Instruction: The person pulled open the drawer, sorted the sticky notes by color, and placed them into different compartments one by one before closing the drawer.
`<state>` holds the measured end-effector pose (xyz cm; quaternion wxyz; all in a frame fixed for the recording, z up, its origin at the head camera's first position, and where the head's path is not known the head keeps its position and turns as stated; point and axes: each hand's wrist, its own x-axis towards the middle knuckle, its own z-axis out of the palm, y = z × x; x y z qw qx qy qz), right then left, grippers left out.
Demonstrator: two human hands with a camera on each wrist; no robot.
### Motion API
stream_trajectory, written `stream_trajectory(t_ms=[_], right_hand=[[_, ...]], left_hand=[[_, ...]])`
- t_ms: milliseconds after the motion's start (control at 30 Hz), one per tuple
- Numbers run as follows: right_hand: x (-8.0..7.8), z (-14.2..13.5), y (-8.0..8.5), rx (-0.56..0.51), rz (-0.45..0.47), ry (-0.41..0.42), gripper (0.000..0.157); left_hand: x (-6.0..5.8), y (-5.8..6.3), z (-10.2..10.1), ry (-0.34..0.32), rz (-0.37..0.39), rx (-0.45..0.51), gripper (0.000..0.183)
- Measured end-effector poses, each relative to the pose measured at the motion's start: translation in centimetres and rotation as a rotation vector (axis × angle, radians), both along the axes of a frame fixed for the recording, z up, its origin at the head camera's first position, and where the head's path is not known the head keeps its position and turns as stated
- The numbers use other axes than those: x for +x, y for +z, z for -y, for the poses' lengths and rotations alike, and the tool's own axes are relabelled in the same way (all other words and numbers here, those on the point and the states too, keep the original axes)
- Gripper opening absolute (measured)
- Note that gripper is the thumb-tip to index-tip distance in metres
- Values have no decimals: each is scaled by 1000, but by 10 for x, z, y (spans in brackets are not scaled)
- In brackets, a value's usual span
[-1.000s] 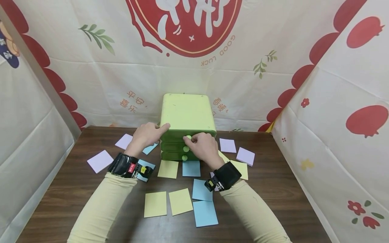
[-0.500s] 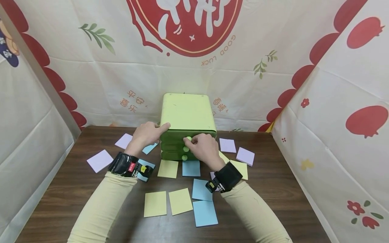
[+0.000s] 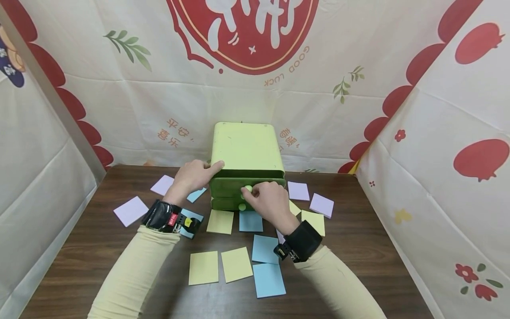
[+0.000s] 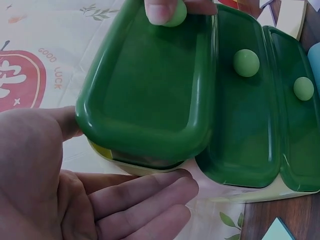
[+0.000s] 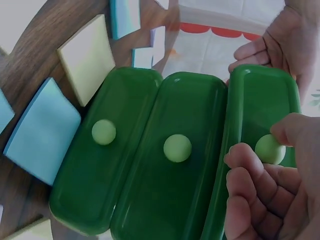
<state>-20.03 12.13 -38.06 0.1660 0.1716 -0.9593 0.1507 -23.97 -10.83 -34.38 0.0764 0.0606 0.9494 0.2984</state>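
Patterned cloth (image 3: 247, 99) backs the brown table (image 3: 354, 235); the left hand (image 3: 193, 176), straight-fingered, touches the cabinet (image 3: 248, 145) (right hand (image 3: 271, 200) pinches its top knob (image 5: 270, 151)).

I count one drawer cabinet (image 3: 247, 144), three green drawers (image 4: 145, 90), three round knobs (image 5: 177, 148), my two hands (image 3: 192, 176) and fifteen sticky-note pads (image 3: 220, 221): five yellow pads (image 3: 203, 268), five blue pads (image 3: 269, 280), five purple pads (image 3: 130, 211).

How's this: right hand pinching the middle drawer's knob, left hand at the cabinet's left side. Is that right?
Not quite: the right hand pinches the knob of the top drawer, not the middle drawer; the right wrist view shows it. The left hand is at the cabinet's left side.
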Motion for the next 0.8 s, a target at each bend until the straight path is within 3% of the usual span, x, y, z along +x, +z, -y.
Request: stream_trajectory(t_ms=[800], right_hand=[[29,-10,-7,24,-79,53,45]], left_hand=[[-1,-6,3,-18,3,34,77]])
